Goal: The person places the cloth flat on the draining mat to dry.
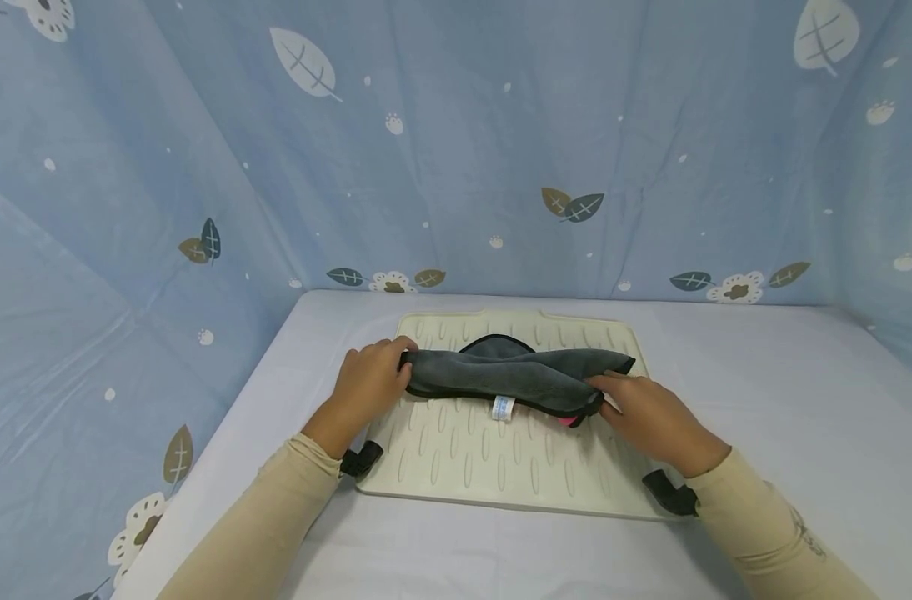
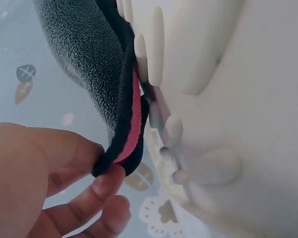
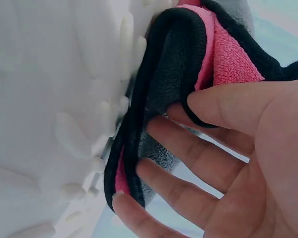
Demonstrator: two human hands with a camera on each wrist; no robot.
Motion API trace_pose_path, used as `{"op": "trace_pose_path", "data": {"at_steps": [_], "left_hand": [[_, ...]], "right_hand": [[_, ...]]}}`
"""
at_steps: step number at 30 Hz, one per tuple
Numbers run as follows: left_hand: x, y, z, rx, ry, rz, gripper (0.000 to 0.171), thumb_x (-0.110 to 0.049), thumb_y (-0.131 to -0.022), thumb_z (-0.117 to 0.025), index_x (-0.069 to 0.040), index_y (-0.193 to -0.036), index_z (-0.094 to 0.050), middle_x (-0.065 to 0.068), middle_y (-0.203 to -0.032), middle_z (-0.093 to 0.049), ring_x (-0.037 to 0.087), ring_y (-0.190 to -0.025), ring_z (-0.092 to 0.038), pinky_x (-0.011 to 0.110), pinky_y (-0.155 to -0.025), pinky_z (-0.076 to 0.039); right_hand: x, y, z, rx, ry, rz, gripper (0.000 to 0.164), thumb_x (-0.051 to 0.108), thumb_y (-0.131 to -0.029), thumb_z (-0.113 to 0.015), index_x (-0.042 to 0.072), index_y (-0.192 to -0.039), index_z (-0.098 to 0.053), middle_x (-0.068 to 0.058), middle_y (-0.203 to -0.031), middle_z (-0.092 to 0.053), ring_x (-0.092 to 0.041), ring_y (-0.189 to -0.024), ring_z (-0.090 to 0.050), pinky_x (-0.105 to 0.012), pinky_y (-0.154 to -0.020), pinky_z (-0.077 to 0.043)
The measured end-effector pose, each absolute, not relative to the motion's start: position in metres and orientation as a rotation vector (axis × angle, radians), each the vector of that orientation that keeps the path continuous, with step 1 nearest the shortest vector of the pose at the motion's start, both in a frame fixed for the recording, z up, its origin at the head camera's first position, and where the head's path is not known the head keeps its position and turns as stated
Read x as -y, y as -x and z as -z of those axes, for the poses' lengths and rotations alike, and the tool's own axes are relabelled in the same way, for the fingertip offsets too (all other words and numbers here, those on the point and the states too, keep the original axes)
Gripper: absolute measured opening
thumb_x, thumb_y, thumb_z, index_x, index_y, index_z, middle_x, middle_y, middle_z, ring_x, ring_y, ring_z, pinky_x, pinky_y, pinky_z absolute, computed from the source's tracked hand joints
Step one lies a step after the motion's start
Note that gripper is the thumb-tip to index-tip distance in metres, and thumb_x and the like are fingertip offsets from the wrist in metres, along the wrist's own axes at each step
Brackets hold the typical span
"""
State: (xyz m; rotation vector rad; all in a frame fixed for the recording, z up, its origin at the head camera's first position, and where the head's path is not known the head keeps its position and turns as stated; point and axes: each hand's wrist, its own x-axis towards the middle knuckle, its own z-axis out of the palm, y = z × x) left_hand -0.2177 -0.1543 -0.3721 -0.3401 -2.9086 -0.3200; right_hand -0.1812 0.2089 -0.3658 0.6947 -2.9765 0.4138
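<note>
A grey cleaning cloth (image 1: 486, 372) with black edging and a pink underside lies folded in a long strip across a cream ridged board (image 1: 456, 475). At its left end my left hand (image 1: 369, 379) pinches the corner; the left wrist view shows thumb and fingertips on the black edge of the cloth (image 2: 84, 54), with a pink strip between the layers. My right hand (image 1: 654, 421) holds the right end. In the right wrist view its thumb presses a looped fold of the cloth (image 3: 166, 69), while the other fingers spread along the lower edge. A small white label (image 1: 503, 408) hangs from the front edge.
The board rests on a table covered with a white cloth (image 1: 456, 550). Blue curtains (image 1: 456, 150) printed with leaves and flowers stand behind and at both sides. Black wrist straps (image 1: 669, 493) sit close to the board's front corners.
</note>
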Motion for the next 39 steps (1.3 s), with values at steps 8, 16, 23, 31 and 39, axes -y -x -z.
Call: {"op": "trace_pose_path", "data": {"at_steps": [8, 16, 23, 31, 39], "left_hand": [[0.153, 0.217, 0.37, 2.915, 0.331, 0.331, 0.03, -0.022, -0.096, -0.066, -0.014, -0.125, -0.065, 0.01, -0.105, -0.074, 0.028, -0.09, -0.07, 0.049, -0.076, -0.048], [0.153, 0.217, 0.37, 2.962, 0.326, 0.333, 0.035, -0.024, -0.097, -0.066, -0.015, -0.131, -0.061, 0.01, -0.108, -0.074, 0.027, -0.086, -0.069, 0.048, -0.075, -0.048], [0.156, 0.216, 0.368, 2.943, 0.354, 0.317, 0.036, -0.021, -0.096, -0.067, -0.014, -0.131, -0.061, 0.006, -0.091, -0.073, 0.016, -0.062, -0.057, 0.038, -0.063, -0.042], [0.16, 0.216, 0.362, 2.975, 0.344, 0.347, 0.036, -0.018, -0.095, -0.067, -0.014, -0.13, -0.062, 0.002, -0.073, -0.065, 0.015, -0.053, -0.048, 0.031, -0.051, -0.035], [0.163, 0.216, 0.361, 3.065, 0.305, 0.339, 0.033, -0.019, -0.095, -0.066, -0.016, -0.128, -0.063, 0.004, -0.083, -0.07, 0.017, -0.059, -0.053, 0.032, -0.054, -0.039]], "right_hand": [[-0.206, 0.177, 0.366, 2.913, -0.698, -0.345, 0.05, 0.01, -0.083, -0.08, 0.001, -0.129, -0.063, -0.022, -0.127, -0.065, -0.042, -0.117, -0.062, -0.055, -0.091, -0.053], [-0.2, 0.176, 0.366, 2.694, -0.994, -0.35, 0.064, 0.005, -0.067, -0.091, 0.013, -0.123, -0.061, -0.013, -0.127, -0.059, -0.032, -0.114, -0.061, -0.045, -0.085, -0.055], [-0.199, 0.177, 0.368, 2.54, -1.077, -0.338, 0.025, 0.01, -0.073, -0.089, 0.014, -0.092, -0.074, -0.003, -0.11, -0.064, -0.019, -0.102, -0.061, -0.034, -0.078, -0.056], [-0.204, 0.174, 0.362, 2.624, -1.089, -0.365, 0.022, 0.008, -0.075, -0.087, 0.018, -0.09, -0.074, -0.003, -0.11, -0.064, -0.019, -0.101, -0.061, -0.034, -0.076, -0.055], [-0.205, 0.169, 0.357, 2.714, -1.059, -0.372, 0.022, 0.01, -0.076, -0.085, 0.024, -0.085, -0.071, -0.004, -0.114, -0.064, -0.022, -0.104, -0.061, -0.036, -0.075, -0.054]]}}
